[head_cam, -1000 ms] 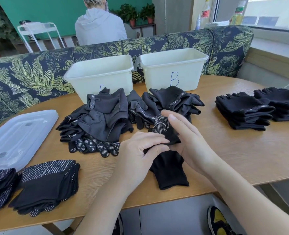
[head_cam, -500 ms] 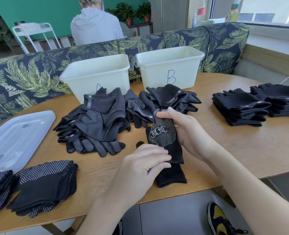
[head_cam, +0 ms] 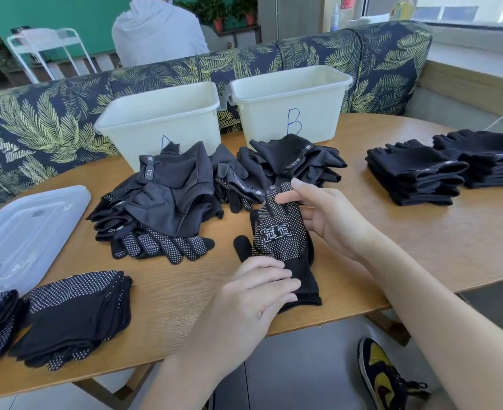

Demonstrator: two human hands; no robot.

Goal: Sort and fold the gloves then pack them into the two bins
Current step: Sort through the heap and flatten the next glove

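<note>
At the near edge of the tabletop (head_cam: pixel 421 247): a dotted black glove (head_cam: pixel 281 235), lying palm up, cuff toward the edge, printed white logo at the middle. Held at both ends. By the left hand (head_cam: pixel 256 294) at the cuff, fingers (head_cam: pixel 269 272) curled over the fabric, pressing it down. By the right hand (head_cam: pixel 330 214) at the glove's finger end, thumb on top and fingers (head_cam: pixel 309 216) loosely bent under the right side, lifting that end slightly.

Just beyond, toward the middle of the tabletop: an unsorted heap of dark gloves (head_cam: pixel 170 199), some plain with small grey tags, some dotted. Behind the heap, side by side: two white bins, the left bin (head_cam: pixel 161 113) with its letter mostly hidden, the right bin (head_cam: pixel 291 105) marked B. Nothing seen inside either from this angle.

To the right: two folded stacks of plain black gloves (head_cam: pixel 415 176). At the near left corner: folded stacks of dotted gloves (head_cam: pixel 76 315), and beside them a clear plastic lid (head_cam: pixel 22 235). Past the tabletop, a leaf-patterned bench back (head_cam: pixel 52 119).
</note>
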